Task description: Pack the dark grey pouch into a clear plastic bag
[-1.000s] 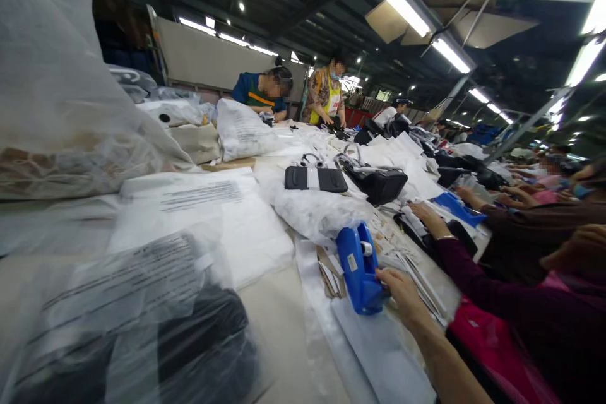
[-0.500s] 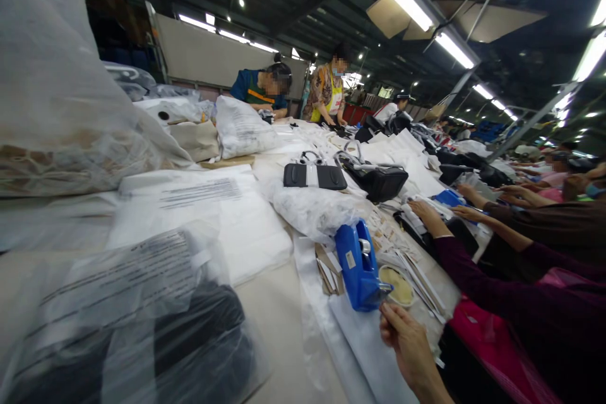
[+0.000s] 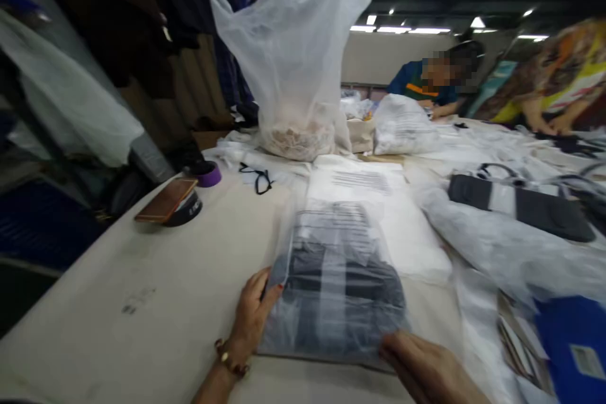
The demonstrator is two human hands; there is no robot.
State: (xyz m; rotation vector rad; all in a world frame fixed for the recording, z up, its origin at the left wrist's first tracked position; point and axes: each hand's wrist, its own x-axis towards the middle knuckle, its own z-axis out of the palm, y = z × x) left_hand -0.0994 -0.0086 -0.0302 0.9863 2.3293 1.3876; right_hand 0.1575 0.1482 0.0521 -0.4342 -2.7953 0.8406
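Observation:
A dark bag in a clear plastic bag lies flat on the table in front of me, a pale band across its middle and printed lines on the plastic. My left hand grips its left edge, thumb on top and the other fingers partly hidden along the side. At the lower right corner is my right hand, somewhat blurred, its fingers pressed together against the plastic. Whatever its fingertips hold is too small to make out. Farther right stands the blue tape dispenser, cut off by the frame.
White printed plastic bags lie beyond the package. To the left are a phone on a dark roll, a purple tape roll and glasses. A tall translucent sack stands behind. Two people work across the table.
My view has swung left. My right hand has gone from the tape dispenser's cutting end to the package's corner. My left hand has come into view, on the package's left edge.

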